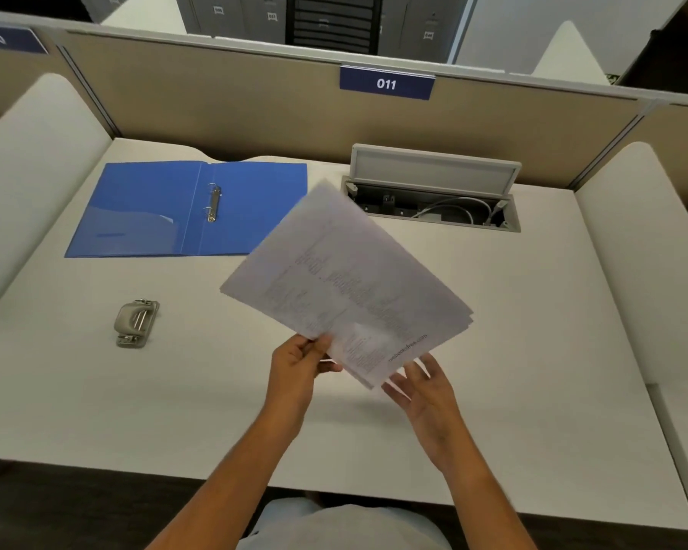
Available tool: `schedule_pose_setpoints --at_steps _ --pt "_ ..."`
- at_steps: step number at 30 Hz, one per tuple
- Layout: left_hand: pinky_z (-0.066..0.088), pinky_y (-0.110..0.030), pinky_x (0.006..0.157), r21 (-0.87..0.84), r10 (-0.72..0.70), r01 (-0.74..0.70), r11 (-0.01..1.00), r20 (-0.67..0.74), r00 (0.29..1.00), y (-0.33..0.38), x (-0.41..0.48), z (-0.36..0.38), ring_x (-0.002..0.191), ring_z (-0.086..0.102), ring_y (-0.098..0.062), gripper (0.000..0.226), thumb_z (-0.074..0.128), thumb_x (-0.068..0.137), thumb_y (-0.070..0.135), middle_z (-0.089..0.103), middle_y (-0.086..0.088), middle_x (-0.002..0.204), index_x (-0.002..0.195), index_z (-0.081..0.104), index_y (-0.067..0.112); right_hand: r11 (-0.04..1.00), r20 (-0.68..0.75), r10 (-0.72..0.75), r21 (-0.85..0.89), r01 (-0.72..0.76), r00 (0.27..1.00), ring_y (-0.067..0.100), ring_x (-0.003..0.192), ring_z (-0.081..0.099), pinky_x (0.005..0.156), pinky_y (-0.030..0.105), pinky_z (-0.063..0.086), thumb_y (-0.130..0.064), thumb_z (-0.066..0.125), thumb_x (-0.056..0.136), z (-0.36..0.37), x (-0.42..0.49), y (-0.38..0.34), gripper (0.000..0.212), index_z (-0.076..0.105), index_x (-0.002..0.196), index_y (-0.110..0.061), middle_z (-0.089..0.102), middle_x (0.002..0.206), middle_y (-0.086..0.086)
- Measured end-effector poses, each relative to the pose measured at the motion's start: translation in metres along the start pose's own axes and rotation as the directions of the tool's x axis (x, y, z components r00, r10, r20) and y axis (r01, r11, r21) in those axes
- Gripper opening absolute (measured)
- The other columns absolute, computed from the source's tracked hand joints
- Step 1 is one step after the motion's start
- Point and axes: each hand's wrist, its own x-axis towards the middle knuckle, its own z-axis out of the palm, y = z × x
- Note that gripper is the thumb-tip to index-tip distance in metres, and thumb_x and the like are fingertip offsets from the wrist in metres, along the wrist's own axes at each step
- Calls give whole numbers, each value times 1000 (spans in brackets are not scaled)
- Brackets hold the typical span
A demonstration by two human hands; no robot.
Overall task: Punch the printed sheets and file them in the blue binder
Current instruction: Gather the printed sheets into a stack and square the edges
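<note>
Above the middle of the desk (533, 351) I see the printed sheets (346, 283) held in the air as a loose stack. They are turned at an angle, so one corner points toward the far partition (255, 113), and their edges fan apart slightly on the right. The print on them is blurred.

The left hand (298, 363) pinches the stack at its near left edge, with the thumb on top and the fingers curled beneath. The right hand (426, 387) is spread at the stack's near corner, its fingers straight and apart. I cannot tell whether the fingertips touch the paper or sit just beside it, but they are not closed round anything.

The blue binder (136, 208) lies flat and open on the far left of the desk. Its ring mechanism (214, 202) is exposed along the spine, and the far corner of the sheets overlaps its right cover from my view. A grey hole punch (136, 323) sits on the desk nearer to me than the binder, to the left of the left hand and well apart from it.

Behind the sheets to the right, a cable box (433, 208) is sunk into the desk. Its lid stands raised, and pale cables lie inside. A blue label (386, 83) reading 011 hangs on the top of the partition.
</note>
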Motion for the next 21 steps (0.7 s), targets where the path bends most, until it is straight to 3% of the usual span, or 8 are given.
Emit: schedule_pose_setpoints --at_steps 4,7,11,13,16,19,21 --pt "67 -46 85 -24 -80 81 996 27 996 -12 -7 3 101 76 -38 21 66 105 18 83 -7 108 124 74 17 992 19 -86 89 84 996 33 129 73 107 55 61 -5 67 100 19 -10 -12 43 64 142 -15 75 140 13" --pt "66 -41 87 28 -98 96 995 87 991 -9 1 -11 111 74 -41 23 76 97 13 83 -9 111 120 77 12 982 -66 -181 -64 177 981 28 119 77 93 41 66 -1 67 103 19 -10 -26 29 75 129 -11 81 128 10" --pt "61 -41 97 30 58 -60 998 64 996 34 32 -65 110 75 -30 52 88 78 13 80 -13 119 127 71 9 898 -43 -338 -314 308 940 21 96 74 76 29 55 14 60 98 8 -13 -59 36 84 100 -12 83 100 4" --pt "63 -32 91 121 118 -135 983 139 983 60 42 -82 106 78 -21 46 85 84 5 81 -7 116 128 71 12 835 30 -391 -408 369 920 15 93 75 77 23 55 17 58 98 7 -14 -73 38 83 98 -11 84 98 0" --pt "66 -24 84 382 111 -195 903 232 966 74 50 -79 99 78 -10 36 86 85 8 83 9 101 112 77 30 765 105 -423 -492 417 900 4 86 72 76 15 54 14 62 101 9 -9 -81 34 81 98 -14 82 91 -12" --pt "64 -20 79 423 202 -249 871 154 967 66 54 -72 94 77 -7 35 91 81 14 82 10 99 107 77 33 770 42 -438 -499 398 898 3 69 62 71 17 51 2 71 102 6 3 -75 25 75 87 -18 71 70 -16" --pt "60 -19 79 435 287 -306 846 112 951 50 56 -73 90 77 -9 34 93 79 11 80 11 94 95 81 38 778 -33 -449 -506 372 893 5 68 63 71 18 53 -4 78 99 4 14 -64 21 74 85 -19 71 68 -13"
